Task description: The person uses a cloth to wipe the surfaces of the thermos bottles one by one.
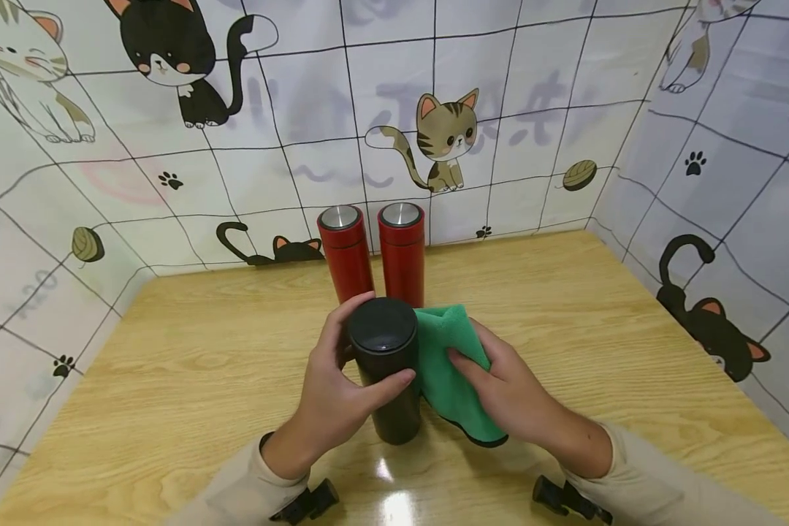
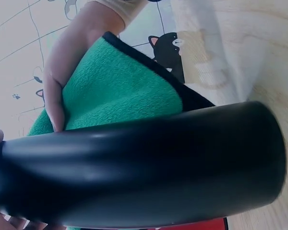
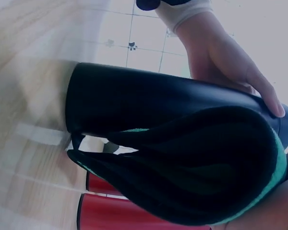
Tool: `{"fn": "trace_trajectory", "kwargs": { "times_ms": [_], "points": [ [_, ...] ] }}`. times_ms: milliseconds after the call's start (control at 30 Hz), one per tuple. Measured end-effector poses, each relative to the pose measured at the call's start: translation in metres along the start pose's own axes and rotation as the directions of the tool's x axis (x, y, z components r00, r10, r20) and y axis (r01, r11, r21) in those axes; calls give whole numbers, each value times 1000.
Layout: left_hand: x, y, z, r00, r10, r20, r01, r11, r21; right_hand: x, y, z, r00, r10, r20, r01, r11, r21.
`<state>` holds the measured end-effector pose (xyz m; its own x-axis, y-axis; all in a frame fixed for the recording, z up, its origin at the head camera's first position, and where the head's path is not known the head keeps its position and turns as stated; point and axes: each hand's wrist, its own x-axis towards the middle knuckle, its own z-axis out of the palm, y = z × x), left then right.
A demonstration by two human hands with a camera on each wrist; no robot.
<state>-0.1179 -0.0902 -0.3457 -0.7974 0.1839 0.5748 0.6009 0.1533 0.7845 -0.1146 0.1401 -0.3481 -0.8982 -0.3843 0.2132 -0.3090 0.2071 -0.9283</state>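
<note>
A black thermos bottle (image 1: 394, 409) is in the middle of the head view, its dark lid (image 1: 383, 325) on top. My left hand (image 1: 338, 398) grips it near the top, thumb across the front and fingers round the far left side. Against the bottle's right side lies a folded green cloth (image 1: 450, 365) with a black edge. My right hand (image 1: 509, 387) holds this cloth, thumb on its near face. In the left wrist view the cloth (image 2: 120, 86) meets the bottle's side; the right wrist view shows the cloth's fold (image 3: 206, 163) hanging partly open beside the bottle (image 3: 134, 96).
Two red thermos bottles (image 1: 345, 256) with silver-topped lids stand close together behind the black one. The wooden table (image 1: 237, 351) meets a cat-printed, grid-lined backdrop (image 1: 302, 131) at its back and sides. Black straps with small devices (image 1: 568, 500) sit at both wrists.
</note>
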Motion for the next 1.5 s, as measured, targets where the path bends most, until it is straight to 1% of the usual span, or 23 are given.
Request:
{"fn": "trace_trajectory", "kwargs": {
  "times_ms": [133,233,367,467,600,700,767,833,967,1033,1267,1333,1433,1500],
  "points": [
    [2,1,-1,999,36,15,-36,999,19,-2,1,3,999,-26,38,26,1000,-15],
    [3,2,-3,997,62,38,-63,997,45,-2,2,5,999,-22,46,25,998,-63],
    [3,4,-4,997,52,60,-58,994,97,-1,5,7,999,-21,47,27,991,-134],
    [2,5,-5,997,30,66,-38,991,128,-3,6,9,998,-49,35,55,979,-194],
    [2,4,-5,997,32,74,-44,985,164,-6,2,9,995,-101,-24,92,964,-249],
    [3,4,-6,996,45,81,-59,981,185,-8,-2,8,988,-141,-70,119,960,-254],
    [4,4,-6,995,47,85,-63,979,196,-9,-4,7,982,-170,-84,143,955,-258],
    [4,5,-7,995,41,90,-59,976,209,-8,-3,7,980,-187,-70,164,953,-256],
    [4,8,-10,994,31,102,-56,967,250,-5,1,7,984,-179,-6,171,947,-270],
    [4,9,-10,994,32,109,-60,962,265,-5,3,8,985,-171,11,168,945,-282],
    [6,11,-10,993,40,111,-70,956,284,-7,0,7,974,-216,-60,190,938,-290],
    [6,11,-10,993,42,114,-73,955,287,-7,0,7,975,-220,-43,199,939,-279],
    [6,11,-10,992,45,117,-78,953,292,-6,1,7,980,-200,8,194,942,-273],
    [5,11,-11,992,44,119,-77,954,290,-6,2,7,983,-181,27,182,942,-281]
  ]
}}
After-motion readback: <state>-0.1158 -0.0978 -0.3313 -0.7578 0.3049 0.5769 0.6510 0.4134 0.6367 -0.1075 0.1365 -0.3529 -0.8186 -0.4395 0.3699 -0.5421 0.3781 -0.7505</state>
